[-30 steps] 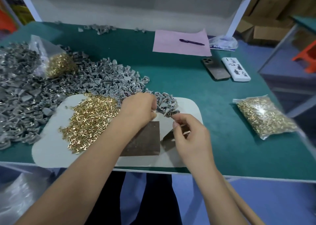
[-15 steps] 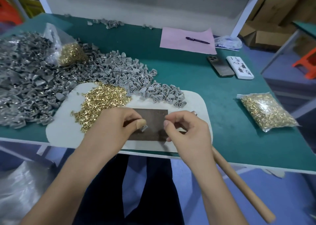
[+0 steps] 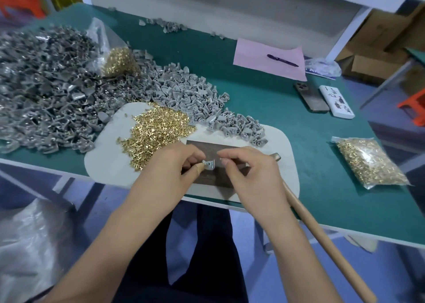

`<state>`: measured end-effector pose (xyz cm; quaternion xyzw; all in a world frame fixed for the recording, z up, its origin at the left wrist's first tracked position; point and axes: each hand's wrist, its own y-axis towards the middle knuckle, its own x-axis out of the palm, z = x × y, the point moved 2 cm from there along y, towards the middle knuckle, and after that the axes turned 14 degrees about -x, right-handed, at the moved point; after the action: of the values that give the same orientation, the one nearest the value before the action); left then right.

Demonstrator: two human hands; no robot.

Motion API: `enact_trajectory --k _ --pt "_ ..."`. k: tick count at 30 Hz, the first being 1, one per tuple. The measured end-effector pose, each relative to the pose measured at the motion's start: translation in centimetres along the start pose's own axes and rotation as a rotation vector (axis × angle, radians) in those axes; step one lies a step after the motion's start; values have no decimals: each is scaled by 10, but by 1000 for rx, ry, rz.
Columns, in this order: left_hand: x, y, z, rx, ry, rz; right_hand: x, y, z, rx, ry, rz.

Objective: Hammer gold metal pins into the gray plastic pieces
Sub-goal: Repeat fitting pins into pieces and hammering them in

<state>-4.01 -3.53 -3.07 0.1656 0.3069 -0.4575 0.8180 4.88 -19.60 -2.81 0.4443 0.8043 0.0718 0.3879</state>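
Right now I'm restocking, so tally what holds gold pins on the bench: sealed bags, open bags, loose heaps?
Sealed bag of gold pins: 1
Open bag of gold pins: 1
Loose heap of gold pins: 1
Total: 3

I see one small gray plastic piece (image 3: 209, 164) at frame centre, over the dark metal block (image 3: 213, 164), round hole facing up. Loose gold pins (image 3: 158, 132) lie heaped left of centre on the pale mat. Gray pieces (image 3: 197, 102) spread in a band above them, with a darker gray heap (image 3: 43, 86) at the left edge
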Motion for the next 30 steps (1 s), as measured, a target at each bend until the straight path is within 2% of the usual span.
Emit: enact_trajectory --k 11,17,24,30 --pt "3 3 -7 5 -9 8 6 16 -8 -75 -318 -226" --pt "4 3 -9 3 -57 9 9 19 -12 -44 -328 -276" --pt "2 5 -8 21 -41 12 8 27 -24 -164 -579 -367" --pt "1 7 -9 22 -48 1 7 30 -16 -106 -427 -359"
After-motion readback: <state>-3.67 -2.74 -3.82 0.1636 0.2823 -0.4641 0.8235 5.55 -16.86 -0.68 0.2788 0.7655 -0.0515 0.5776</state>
